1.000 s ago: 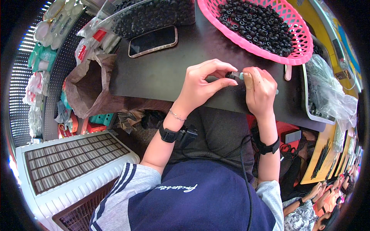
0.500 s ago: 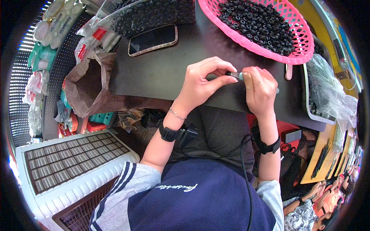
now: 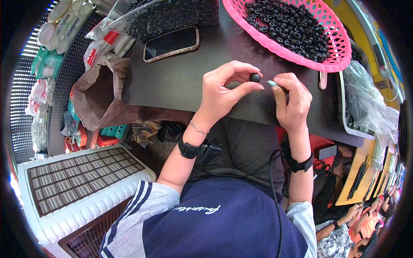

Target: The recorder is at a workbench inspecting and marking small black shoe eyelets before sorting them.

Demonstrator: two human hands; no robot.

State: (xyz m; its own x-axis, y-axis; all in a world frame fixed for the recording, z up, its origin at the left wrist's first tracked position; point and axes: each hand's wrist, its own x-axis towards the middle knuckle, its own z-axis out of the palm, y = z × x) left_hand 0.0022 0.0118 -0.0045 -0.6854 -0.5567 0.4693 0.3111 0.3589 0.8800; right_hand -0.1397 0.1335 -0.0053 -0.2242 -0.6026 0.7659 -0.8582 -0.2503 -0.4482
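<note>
Left hand (image 3: 221,92) is pinching a black bead (image 3: 254,78) onto the pin (image 3: 272,83) gripped by right hand (image 3: 292,101), below the pink basket (image 3: 301,53); seating it calls for aligned pushing.

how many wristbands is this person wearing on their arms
3: a black watch-like band and a thin bracelet on the left wrist, and a black band on the right wrist. The undersides of both wrists are hidden, so more could be out of sight.

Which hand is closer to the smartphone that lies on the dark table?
The left hand. It is just right of and below the flat smartphone. The right hand is farther right, beyond the left hand.
</note>
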